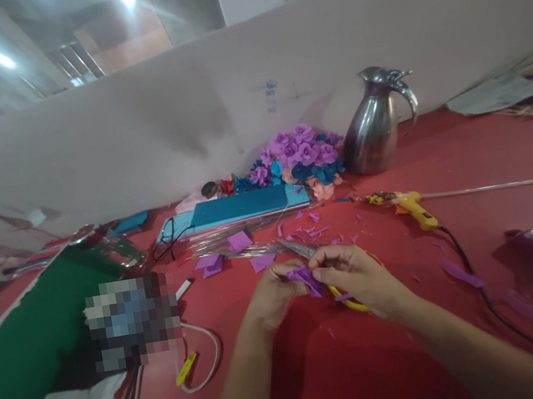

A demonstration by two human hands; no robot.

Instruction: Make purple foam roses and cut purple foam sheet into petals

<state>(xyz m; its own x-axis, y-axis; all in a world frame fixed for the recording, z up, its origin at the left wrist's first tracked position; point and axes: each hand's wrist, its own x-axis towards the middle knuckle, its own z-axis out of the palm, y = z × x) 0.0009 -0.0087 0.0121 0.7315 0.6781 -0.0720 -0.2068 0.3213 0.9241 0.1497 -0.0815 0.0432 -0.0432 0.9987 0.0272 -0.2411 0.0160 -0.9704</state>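
Observation:
A small piece of pleated purple paper [306, 278] is held up over the red table between my two hands. My left hand [277, 291] pinches it from the left side. On its right edge, the thumb and forefinger of my right hand [346, 274] are closed. Scissors with yellow handles [353, 305] show under my right hand, their blades [296, 247] pointing away from me; whether they rest on the table or against that hand I cannot tell. Purple paper scraps [309, 228] and folded purple squares [210, 263] lie just beyond my hands.
A yellow glue gun [414, 208] with a black cord lies at the right. Behind stand a steel jug [371, 125] and a heap of purple and blue paper flowers [302, 150]. Blue sheets [242, 207] lie left of it, near eyeglasses [170, 238]. A green panel [29, 331] is at left.

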